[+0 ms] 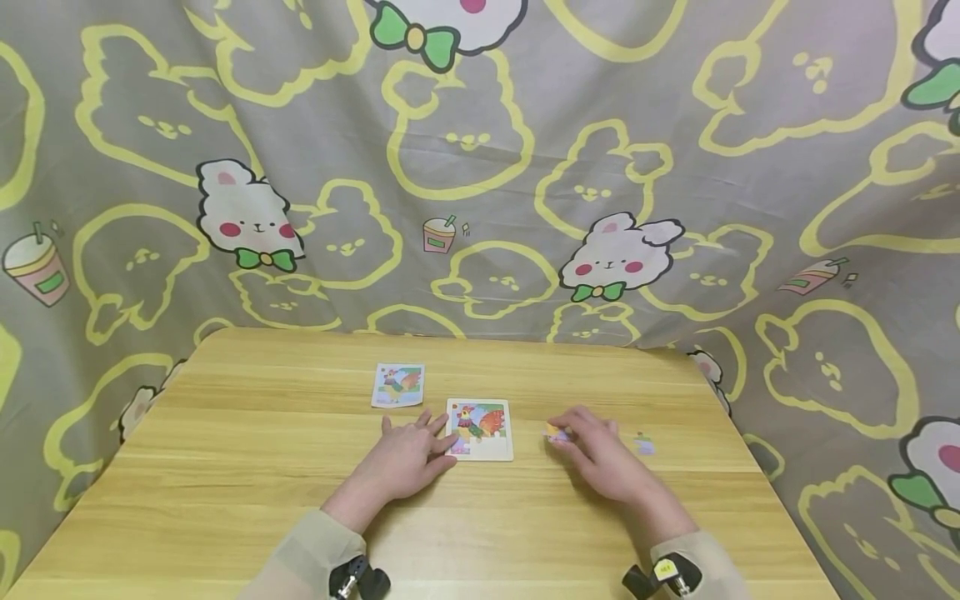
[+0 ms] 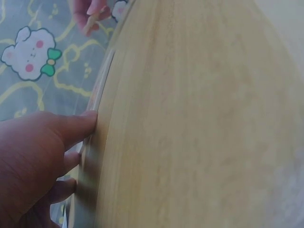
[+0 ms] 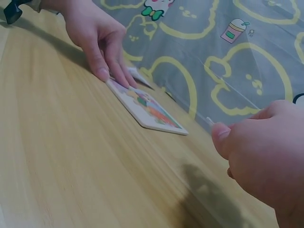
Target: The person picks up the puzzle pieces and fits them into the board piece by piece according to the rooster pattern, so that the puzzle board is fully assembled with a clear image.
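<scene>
The left hand (image 1: pixel 408 461) lies flat on the wooden table (image 1: pixel 225 467), fingers straight and slightly spread, with the fingertips (image 3: pixel 102 73) pressing against the near left edge of a puzzle board (image 1: pixel 480 428). That board, white-framed with a rooster picture, sits just beyond and to the right of this hand, between the two hands. From the left wrist view the thumb (image 2: pixel 76 126) touches the board's thin edge.

The right hand (image 1: pixel 600 454) rests on the table to the right of the board, fingers curled, pinching a small yellow and pink puzzle piece (image 1: pixel 557 432) at its fingertips; the piece sits near the board's right side, apart from it. In the right wrist view only a thin sliver of the piece shows above the thumb (image 3: pixel 223 137).

Just right of the right hand lies another small loose piece (image 1: pixel 644 444) on the table. Beyond the left hand, farther from the person, a picture card (image 1: pixel 398 384) showing the same rooster lies flat. A patterned bunny cloth (image 1: pixel 480 167) hangs behind the table.
</scene>
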The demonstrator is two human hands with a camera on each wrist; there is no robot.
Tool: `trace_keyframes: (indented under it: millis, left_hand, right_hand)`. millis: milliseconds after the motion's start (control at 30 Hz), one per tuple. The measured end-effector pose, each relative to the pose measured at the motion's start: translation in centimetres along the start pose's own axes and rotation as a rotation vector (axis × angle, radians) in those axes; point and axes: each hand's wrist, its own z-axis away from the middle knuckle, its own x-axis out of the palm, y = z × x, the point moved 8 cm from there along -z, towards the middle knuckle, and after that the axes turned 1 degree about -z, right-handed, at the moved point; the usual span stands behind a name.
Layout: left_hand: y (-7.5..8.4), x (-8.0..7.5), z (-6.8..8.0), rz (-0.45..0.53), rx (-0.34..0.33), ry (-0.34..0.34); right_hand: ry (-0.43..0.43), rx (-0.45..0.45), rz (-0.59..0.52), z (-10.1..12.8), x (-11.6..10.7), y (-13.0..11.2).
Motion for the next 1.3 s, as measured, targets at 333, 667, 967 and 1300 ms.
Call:
trace_keyframes:
  millis: [333, 667, 967, 1300]
  left_hand:
    - [0.1, -0.1, 0.2, -0.005, 0.009, 0.001]
    - [0.1, -0.1, 0.2, -0.011, 0.012, 0.001]
    - [0.1, -0.1, 0.1, -0.028, 0.017, 0.001]
    - [0.0, 0.0, -0.1, -0.016, 0.002, -0.001]
  right_hand:
    - [-0.008, -0.015, 0.004, -0.9, 0.6, -1.1]
    - [-0.031, -0.049, -0.008, -2.0, 1.9, -2.5]
    - [-0.064, -0.046, 0.026, -3.2, 3.2, -3.2]
    - [-0.056, -0.106, 0.080, -4.4, 4.6, -5.2]
